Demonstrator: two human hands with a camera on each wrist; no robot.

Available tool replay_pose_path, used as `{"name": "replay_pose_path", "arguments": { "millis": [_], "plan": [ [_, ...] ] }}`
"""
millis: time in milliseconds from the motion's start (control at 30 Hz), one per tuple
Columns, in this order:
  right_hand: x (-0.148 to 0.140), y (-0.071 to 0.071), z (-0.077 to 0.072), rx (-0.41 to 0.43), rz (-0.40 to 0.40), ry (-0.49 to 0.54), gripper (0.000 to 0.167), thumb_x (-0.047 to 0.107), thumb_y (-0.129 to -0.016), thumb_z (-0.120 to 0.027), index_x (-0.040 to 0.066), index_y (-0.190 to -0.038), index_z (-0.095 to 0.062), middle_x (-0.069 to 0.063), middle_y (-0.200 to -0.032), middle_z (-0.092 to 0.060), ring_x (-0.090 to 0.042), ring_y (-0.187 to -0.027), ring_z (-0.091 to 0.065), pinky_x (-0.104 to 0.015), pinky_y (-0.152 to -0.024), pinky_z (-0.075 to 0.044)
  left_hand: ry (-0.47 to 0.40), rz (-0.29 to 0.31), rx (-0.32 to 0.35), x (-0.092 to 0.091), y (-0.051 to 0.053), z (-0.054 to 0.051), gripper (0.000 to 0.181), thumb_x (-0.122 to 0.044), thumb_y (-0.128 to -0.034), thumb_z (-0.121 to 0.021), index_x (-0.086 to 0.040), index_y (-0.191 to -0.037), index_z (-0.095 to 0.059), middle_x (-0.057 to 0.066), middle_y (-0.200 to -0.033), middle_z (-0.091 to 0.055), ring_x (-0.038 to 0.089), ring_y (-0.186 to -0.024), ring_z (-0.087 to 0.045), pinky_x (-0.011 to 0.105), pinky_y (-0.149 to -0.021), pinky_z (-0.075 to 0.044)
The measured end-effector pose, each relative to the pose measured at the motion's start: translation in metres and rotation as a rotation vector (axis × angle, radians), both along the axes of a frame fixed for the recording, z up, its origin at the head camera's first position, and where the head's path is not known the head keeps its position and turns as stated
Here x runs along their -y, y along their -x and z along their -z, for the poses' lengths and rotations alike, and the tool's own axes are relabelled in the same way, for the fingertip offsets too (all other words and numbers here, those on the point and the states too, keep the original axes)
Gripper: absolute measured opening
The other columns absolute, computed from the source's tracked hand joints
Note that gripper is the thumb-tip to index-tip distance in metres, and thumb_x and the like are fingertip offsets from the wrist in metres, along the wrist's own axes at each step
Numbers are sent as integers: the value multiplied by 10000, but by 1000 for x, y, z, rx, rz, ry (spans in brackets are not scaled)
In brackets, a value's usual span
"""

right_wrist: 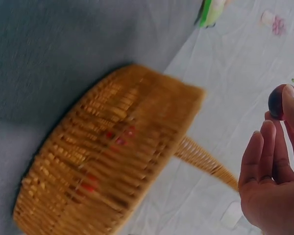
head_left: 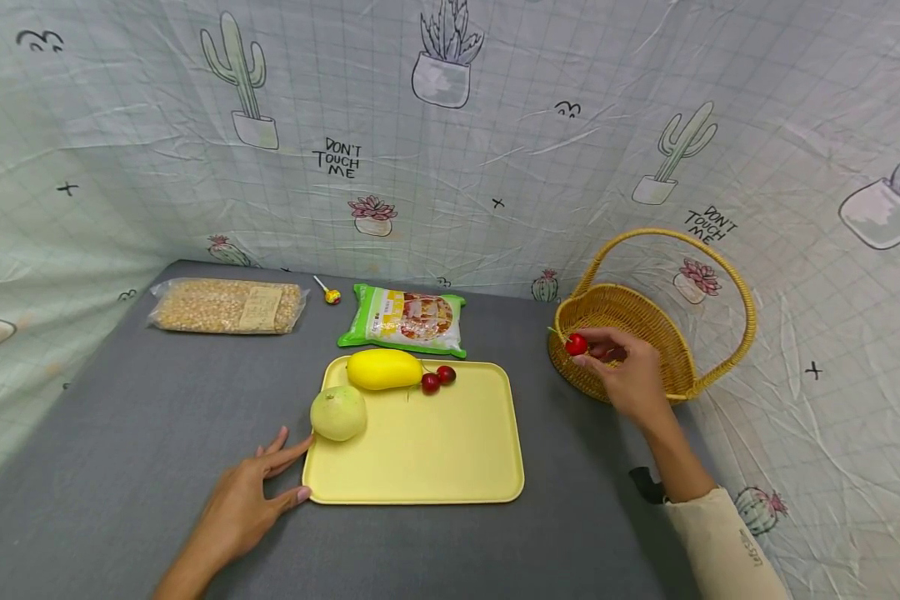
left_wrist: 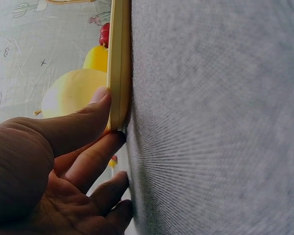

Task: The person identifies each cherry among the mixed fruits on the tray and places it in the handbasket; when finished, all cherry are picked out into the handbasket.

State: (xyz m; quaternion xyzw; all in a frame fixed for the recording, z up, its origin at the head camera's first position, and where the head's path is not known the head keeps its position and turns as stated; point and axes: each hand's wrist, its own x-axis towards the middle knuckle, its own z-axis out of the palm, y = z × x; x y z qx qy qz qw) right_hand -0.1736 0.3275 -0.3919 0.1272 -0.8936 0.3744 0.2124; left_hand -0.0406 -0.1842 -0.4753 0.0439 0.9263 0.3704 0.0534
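My right hand (head_left: 630, 367) pinches a red cherry (head_left: 576, 345) by the fingertips at the near-left rim of a wicker basket (head_left: 663, 337). In the right wrist view, the cherry (right_wrist: 277, 103) shows its green stem, held above the basket (right_wrist: 103, 156); red spots show through the weave. My left hand (head_left: 243, 500), thumb and fingers extended, touches the left edge of a yellow tray (head_left: 435, 454). On that tray lie a round pale yellow-green fruit (head_left: 338, 413), a yellow mango (head_left: 384, 369) and two dark red cherries (head_left: 431, 383).
Behind the tray lie a green-and-white food packet (head_left: 408, 319), a lollipop (head_left: 332, 295) and a clear bag of yellow kernels (head_left: 221, 306). The basket's tall handle (head_left: 750, 317) arches up near a printed cloth backdrop (head_left: 457, 158).
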Motion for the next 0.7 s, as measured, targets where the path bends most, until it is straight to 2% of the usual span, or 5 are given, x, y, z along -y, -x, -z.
{"name": "replay_pose_path", "arguments": {
  "millis": [200,367,533,700],
  "plan": [
    [-19,13,2,46,76,-18,312,110,-864,-891,112,-1166,-817,-135,-922,-776,-64,-764,-647,-71,-666,-518,0,3,6,1,1,1,758,-191,-817,-915,-224,-1516,-622,288,-1619,-415,633,-1441,-397,767,-1123,-395],
    [-31,24,7,112,130,-66,302,155,-896,-876,121,-1188,-808,-126,-926,-745,-123,-789,-630,-74,-656,-496,3,3,4,1,1,0,757,-191,-817,-915,-221,-1515,-623,284,-1619,-416,628,-1445,-398,764,-1134,-388],
    [-44,36,12,196,152,-124,323,188,-916,-864,128,-1226,-794,-138,-1037,-780,-222,-847,-664,-138,-658,-507,-1,8,13,1,1,0,752,-196,-822,-913,-212,-1515,-622,286,-1615,-418,621,-1455,-391,749,-1159,-374],
    [-52,49,16,292,157,-219,319,201,-932,-849,129,-1235,-783,-131,-1103,-802,-259,-893,-690,-282,-724,-530,-1,11,34,1,3,0,762,-215,-827,-909,-217,-1527,-608,290,-1622,-402,620,-1471,-363,746,-1169,-362]
  ]
}}
